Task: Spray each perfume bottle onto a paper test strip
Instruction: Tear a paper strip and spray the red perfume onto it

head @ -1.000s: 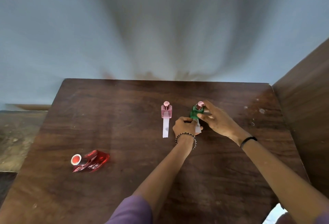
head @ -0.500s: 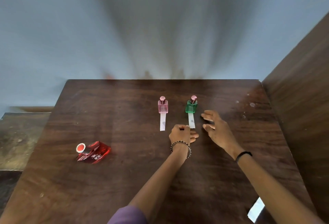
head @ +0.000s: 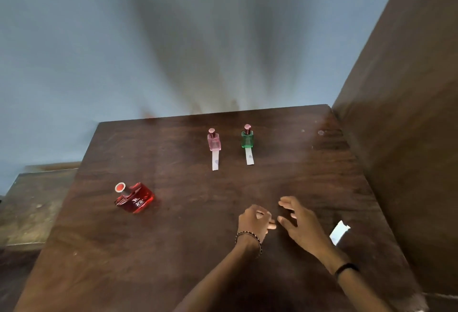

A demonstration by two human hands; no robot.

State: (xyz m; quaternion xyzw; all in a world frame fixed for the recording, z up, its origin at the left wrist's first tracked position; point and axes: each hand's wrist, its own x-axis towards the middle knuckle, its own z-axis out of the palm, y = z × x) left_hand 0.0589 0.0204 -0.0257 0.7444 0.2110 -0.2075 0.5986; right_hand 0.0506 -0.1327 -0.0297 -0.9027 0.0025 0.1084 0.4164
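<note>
Head view over wooden table (head: 173, 249): left hand (head: 254, 220) curled in a fist, nothing seen inside; right hand (head: 301, 223) spread, empty. Pink bottle (head: 213, 140) and green bottle (head: 247, 137) upright on spotted strips (head: 215, 163); red bottle (head: 135, 197) tipped at far left, well apart from spare test strip (head: 339, 232) beside right hand. Likely slips: brushing that light strip off the edge with a forearm, or spraying red wide of it.

On red perfume bottle (head: 135, 199): white printed marking (head: 137, 202) on broad face, emblem-like shape above short line of characters, too blurred to read. No other text legible.
</note>
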